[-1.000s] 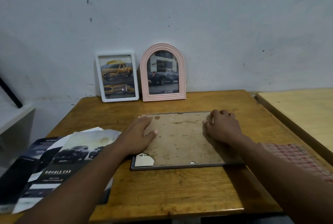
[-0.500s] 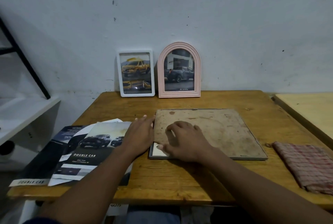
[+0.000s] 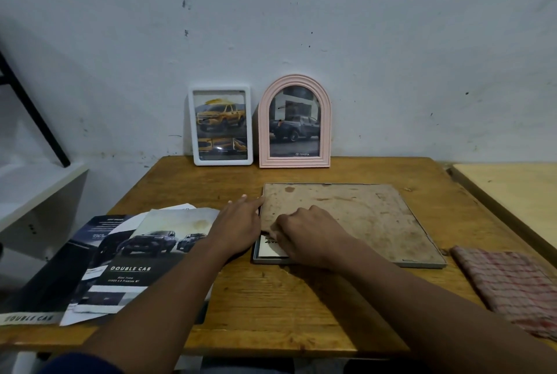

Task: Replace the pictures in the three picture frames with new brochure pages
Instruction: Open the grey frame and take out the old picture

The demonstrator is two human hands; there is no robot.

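Large frame [image 3: 355, 217] lying face down, centre right of the picture, worked at its lower-left corner.
Its long axis runs left to right on the surface [image 3: 286, 307]. My right hand [image 3: 304, 235], the nearer, rests on that corner with fingers curled; whether they pinch anything I cannot tell. My left hand [image 3: 238, 226] lies flat just beside the left edge, forefinger touching it. Brochure pages [image 3: 144, 256] lie lower left.

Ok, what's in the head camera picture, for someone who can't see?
A person's right hand pinches the backing board of a big face-down frame on a table; the left hand touches its edge. A white frame and a pink frame stand behind.
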